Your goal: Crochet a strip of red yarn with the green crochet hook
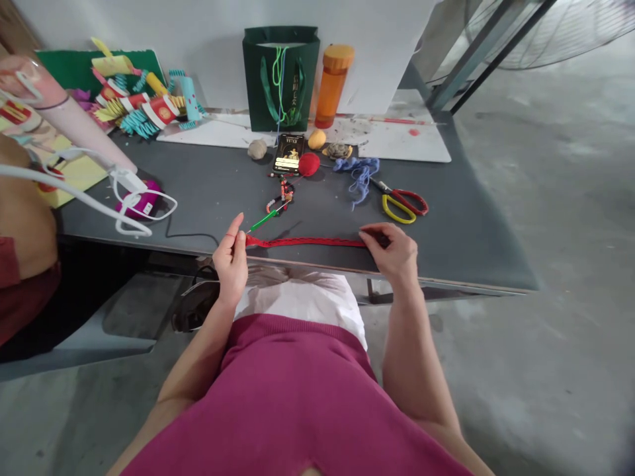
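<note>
A narrow red crocheted strip point(312, 242) is stretched sideways just above the front edge of the grey table. Its left end is pinched between the thumb and fingers of my left hand point(233, 259). My right hand point(393, 254) grips the other end, fingers closed over it. A crochet hook with a green handle point(264, 220) slants up and away from my left fingertips; whether they touch it I cannot tell. Beyond the strip lies a red yarn ball point(309, 164), with a beaded keychain point(282, 196) close to the hook's far end.
Scissors point(404, 203) with red and yellow handles lie right, beside tangled blue yarn point(361, 173). A phone point(288, 154), green paper bag point(282, 79) and orange bottle point(333, 86) are behind. White cables point(143, 198) and another person's arm point(30, 198) are left.
</note>
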### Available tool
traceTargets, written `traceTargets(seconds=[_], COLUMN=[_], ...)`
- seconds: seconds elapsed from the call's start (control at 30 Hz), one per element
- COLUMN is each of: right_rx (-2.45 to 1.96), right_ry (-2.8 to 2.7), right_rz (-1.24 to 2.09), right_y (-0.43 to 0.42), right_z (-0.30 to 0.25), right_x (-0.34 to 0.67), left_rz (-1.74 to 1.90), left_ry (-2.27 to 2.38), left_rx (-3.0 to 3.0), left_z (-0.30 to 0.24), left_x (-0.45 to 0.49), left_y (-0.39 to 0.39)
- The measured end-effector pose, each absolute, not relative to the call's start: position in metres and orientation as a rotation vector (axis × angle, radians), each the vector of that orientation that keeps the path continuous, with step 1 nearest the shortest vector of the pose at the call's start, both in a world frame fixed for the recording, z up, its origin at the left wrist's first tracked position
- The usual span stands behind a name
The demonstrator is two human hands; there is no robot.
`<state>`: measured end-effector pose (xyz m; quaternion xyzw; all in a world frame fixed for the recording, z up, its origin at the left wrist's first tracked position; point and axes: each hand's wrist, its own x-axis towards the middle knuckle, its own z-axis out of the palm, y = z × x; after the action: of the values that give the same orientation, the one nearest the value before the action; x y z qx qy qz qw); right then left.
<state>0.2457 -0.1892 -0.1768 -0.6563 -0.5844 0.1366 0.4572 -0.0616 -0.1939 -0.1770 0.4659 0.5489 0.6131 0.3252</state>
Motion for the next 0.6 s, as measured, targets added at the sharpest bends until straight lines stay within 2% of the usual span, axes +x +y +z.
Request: traceTargets(seconds=[0.13,0.23,0.33,0.43,0.53,0.6], right_rx=[-1.592,-1.448,-1.052,-0.639,-0.322,-0.386], right_ry=[-1.335,-1.236,-1.463,-1.986,-2.407,-2.579], right_rz=[0.214,0.324,0.892,1.419,1.661,1.632], right_y=[-0.193,-0.200,-0.206,-0.207,-0.204,-0.202], right_z=[-0.174,-0.160,-0.136,-0.123,-0.137,-0.161], right_x=[0.237,0.226,0.204,0.166,0.119,0.094], left_rz=[1.602,1.609,1.587,1.504,1.406,1.312], left_ry=[1.445,1.417,1.368,1.287,1.149,1.071], left_rx=[1.190,1.190,1.259,1.362,1.372,1.323], left_z=[-0.177,-0.175,-0.168,-0.158,-0.148,-0.143], left_x=[-0.059,-0.058,-0.057,-0.053,-0.045,-0.039], left_y=[-0.195,-0.193,-0.182,-0.158,-0.128,-0.110])
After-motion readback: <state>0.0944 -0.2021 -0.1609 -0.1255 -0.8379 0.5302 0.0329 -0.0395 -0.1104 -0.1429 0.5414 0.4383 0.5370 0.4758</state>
